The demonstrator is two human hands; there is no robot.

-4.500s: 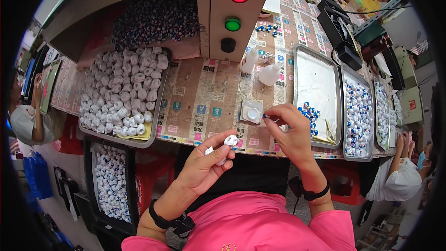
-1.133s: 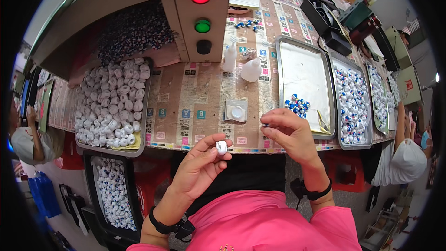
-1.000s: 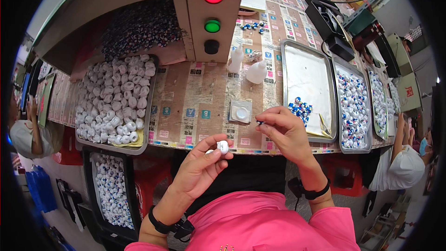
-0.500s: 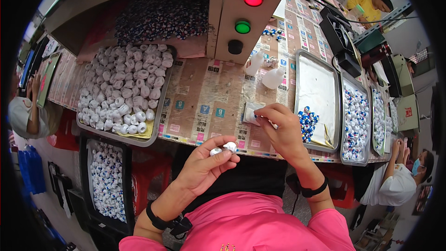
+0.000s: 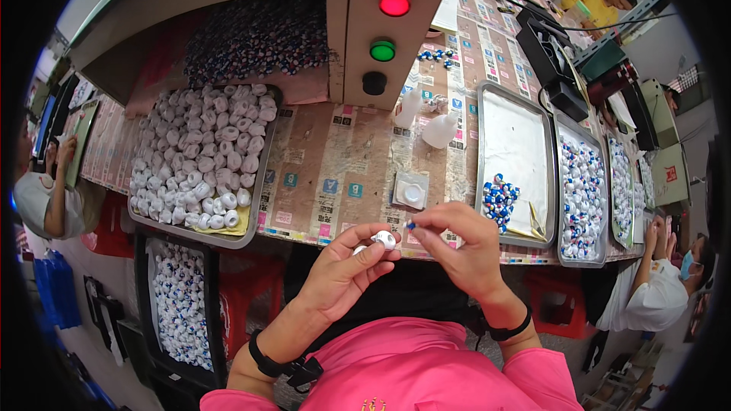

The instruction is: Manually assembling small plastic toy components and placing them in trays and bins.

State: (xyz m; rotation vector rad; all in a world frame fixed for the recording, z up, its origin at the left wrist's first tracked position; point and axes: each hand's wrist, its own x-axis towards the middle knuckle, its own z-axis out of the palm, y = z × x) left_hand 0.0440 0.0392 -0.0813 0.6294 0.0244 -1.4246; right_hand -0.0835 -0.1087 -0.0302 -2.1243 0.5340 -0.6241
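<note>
My left hand is closed on small rounded white figure pieces; one white piece with dark marks shows at its fingertips, and another is partly covered by the thumb. To its right, my right hand pinches a small blue piece between thumb and fingertips, close to the white piece but apart from it. Beyond the hands, a small square pad with a round white dish lies on the table. A metal tray at the left holds many white pieces in rows.
A metal tray at the right holds blue-and-white pieces on white paper; more filled trays stand beyond it. Two white squeeze bottles stand behind the dish. A machine housing with red and green lights rises ahead. Co-workers sit at both sides.
My right hand has drawn back from the dish toward my left hand, and a blue piece now shows in its fingertips. The dish is uncovered. My left hand still holds the white pieces.
</note>
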